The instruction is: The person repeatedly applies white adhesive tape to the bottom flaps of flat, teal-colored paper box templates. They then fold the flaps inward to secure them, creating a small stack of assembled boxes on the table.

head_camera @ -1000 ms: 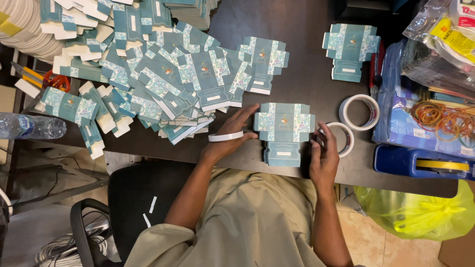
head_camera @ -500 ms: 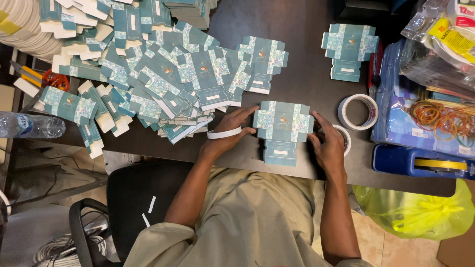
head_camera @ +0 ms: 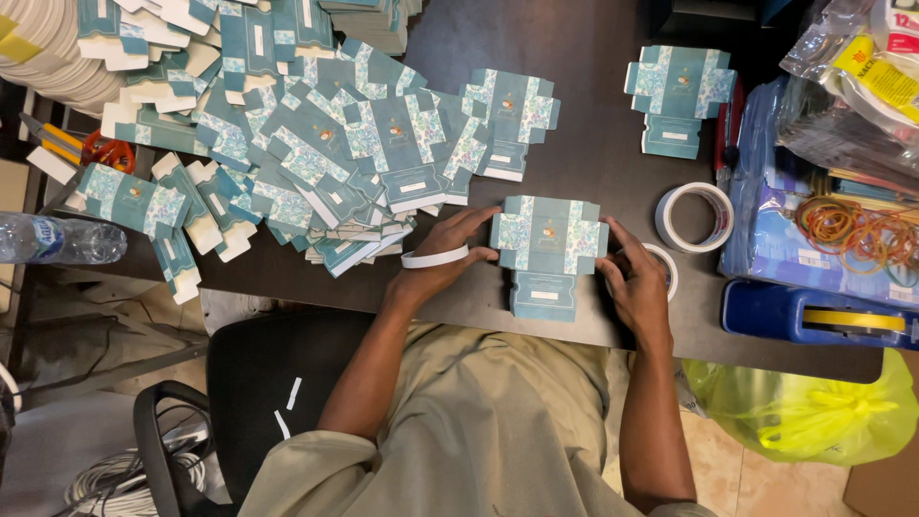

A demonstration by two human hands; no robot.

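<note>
A small stack of flat teal patterned carton blanks [head_camera: 548,249] lies on the dark table [head_camera: 593,124] right in front of me. My left hand [head_camera: 442,260] rests its fingertips on the stack's left edge, and a white strip [head_camera: 434,258] lies across that hand. My right hand [head_camera: 634,283] presses the stack's right edge with its fingers. Both hands square the stack between them.
A large heap of the same teal blanks [head_camera: 287,153] covers the table's left half. Another small stack [head_camera: 680,91] sits at the far right. Two tape rolls [head_camera: 695,217], rubber bands [head_camera: 852,230], a blue dispenser [head_camera: 814,314], scissors [head_camera: 100,151], a water bottle [head_camera: 57,239] and a yellow bag [head_camera: 814,412] surround me.
My right hand has come up from the table's near edge to the right side of the stack. My left hand has shifted slightly against the left side.
</note>
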